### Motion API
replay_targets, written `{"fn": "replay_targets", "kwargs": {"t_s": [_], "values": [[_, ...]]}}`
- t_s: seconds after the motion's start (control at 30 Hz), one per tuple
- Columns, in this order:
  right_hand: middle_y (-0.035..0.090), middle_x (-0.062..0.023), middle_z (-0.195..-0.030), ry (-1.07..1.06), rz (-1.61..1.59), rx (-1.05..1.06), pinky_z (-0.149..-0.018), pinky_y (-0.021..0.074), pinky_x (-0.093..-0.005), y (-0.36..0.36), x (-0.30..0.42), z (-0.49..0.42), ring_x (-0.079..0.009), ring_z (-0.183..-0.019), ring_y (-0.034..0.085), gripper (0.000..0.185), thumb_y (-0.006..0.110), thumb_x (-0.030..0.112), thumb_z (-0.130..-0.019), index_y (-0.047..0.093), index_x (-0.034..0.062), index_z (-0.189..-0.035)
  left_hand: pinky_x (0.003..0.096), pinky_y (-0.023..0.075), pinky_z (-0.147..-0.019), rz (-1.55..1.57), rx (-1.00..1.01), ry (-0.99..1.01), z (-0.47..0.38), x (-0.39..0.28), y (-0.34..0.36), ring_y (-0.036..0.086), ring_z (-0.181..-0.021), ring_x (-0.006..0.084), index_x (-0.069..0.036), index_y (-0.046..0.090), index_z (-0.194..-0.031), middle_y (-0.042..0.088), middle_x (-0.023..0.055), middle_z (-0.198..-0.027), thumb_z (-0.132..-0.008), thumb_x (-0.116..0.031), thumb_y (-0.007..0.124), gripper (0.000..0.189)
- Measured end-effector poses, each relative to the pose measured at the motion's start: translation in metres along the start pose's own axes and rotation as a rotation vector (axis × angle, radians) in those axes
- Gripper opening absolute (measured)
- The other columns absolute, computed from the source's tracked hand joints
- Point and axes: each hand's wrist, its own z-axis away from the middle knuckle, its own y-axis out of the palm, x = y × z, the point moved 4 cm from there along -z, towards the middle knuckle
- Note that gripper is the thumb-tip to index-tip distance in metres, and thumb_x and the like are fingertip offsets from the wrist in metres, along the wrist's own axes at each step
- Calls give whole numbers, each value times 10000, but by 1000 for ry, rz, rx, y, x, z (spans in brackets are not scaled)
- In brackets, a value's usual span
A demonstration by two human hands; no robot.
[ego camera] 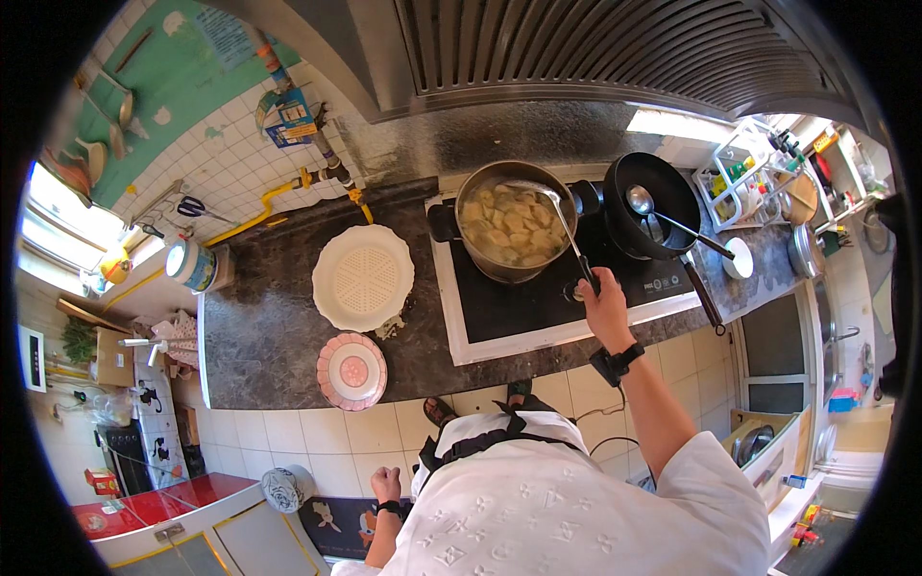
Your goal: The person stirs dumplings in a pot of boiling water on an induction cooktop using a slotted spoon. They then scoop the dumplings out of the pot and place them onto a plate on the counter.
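Note:
My right hand (606,306) grips the black handle of a metal skimmer or ladle (567,225), whose head rests at the back of a steel pot (502,271). In the pot, several dumplings (513,223) lie in cloudy liquid. The pot stands on the left of a black glass cooktop (504,309). My left hand (386,482) hangs low beside my body, fingers curled, nothing visible in it. On the counter left of the cooktop sit a white scalloped dish with a perforated base (364,277) and, nearer me, a pink and white plate (352,371).
A black wok (625,169) on the right of the cooktop holds a metal ladle (677,225); its handle (702,295) juts over the counter edge. Beside it stand a white bowl (737,258) and a white rack (727,209). The range hood (392,86) overhangs the cooktop. A tub (191,265) stands far left.

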Motion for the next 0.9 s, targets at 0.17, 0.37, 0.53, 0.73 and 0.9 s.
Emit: {"fn": "replay_targets", "kwargs": {"t_s": [0.17, 0.37, 0.53, 0.73, 0.9], "values": [[624, -205, -895, 157, -142, 39, -733, 474, -406, 7, 7, 19, -345, -821, 610, 325, 603, 254, -981, 536, -37, -1110, 353, 416, -537, -23, 12, -24, -2, -1, 0, 445, -542, 148, -9, 517, -593, 485, 53, -533, -759, -175, 705, 301], [626, -198, -962, 289, -251, 72, -793, 471, -400, 4, 7, 39, -342, -893, 604, 325, 595, 257, -987, 550, -37, -1118, 386, 423, -548, -85, 0, 28, -8, -7, 2, 485, -531, 206, 2, 525, -584, 507, 111, -537, -746, -212, 709, 325], [624, -120, -1096, 65, -243, -59, -931, 458, -326, -2, 7, 67, -209, -1034, 581, 309, 592, 167, -991, 549, -1, -1247, 432, 482, -604, -187, -18, 26, -10, -2, 7, 595, -591, 321, 10, 617, -640, 614, 208, -633, -748, -266, 718, 313], [581, -137, -1202, 190, -179, 19, -952, 444, -330, 27, -14, 66, -219, -1068, 549, 403, 527, 256, -1043, 498, -28, -1327, 484, 526, -714, -160, -74, -80, -9, -2, 9, 664, -795, 416, -34, 697, -830, 671, 238, -812, -802, -333, 631, 307], [669, -200, -1074, 49, -201, -61, -769, 535, -415, 28, 26, 76, -330, -868, 636, 391, 650, 316, -961, 643, -27, -1148, 483, 530, -718, -83, -118, -186, 6, 5, 8, 662, -800, 415, -41, 697, -831, 676, 228, -819, -795, -339, 619, 310]]}}
